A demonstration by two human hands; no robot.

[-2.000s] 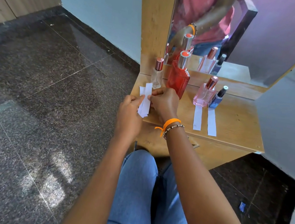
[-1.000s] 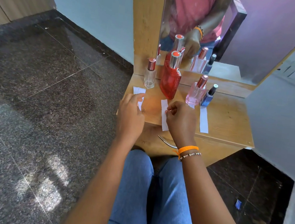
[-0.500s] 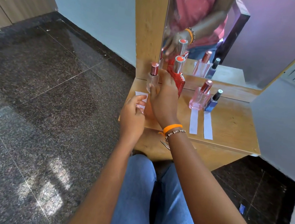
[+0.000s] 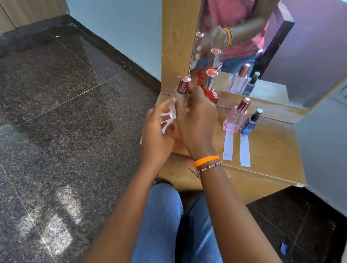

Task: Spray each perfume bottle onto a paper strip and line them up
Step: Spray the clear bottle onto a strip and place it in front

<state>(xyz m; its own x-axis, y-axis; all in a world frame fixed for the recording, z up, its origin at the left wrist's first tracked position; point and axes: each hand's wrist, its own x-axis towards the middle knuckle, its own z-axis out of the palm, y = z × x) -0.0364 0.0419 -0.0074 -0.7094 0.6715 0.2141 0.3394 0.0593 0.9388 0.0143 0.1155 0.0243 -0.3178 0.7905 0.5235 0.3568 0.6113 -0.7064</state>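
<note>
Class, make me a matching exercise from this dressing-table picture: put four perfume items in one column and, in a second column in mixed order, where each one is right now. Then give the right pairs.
Column 1
1. clear perfume bottle
2. red perfume bottle
3. pink perfume bottle
4. blue perfume bottle

Column 2
A. standing at the far right of the row
B. lifted off the shelf in the grip of the right hand
C. standing by the mirror, partly hidden behind the right hand
D. standing at the head of the left one of the two paper strips in view on the shelf

Pairs: 1-B, 2-C, 3-D, 4-A
</note>
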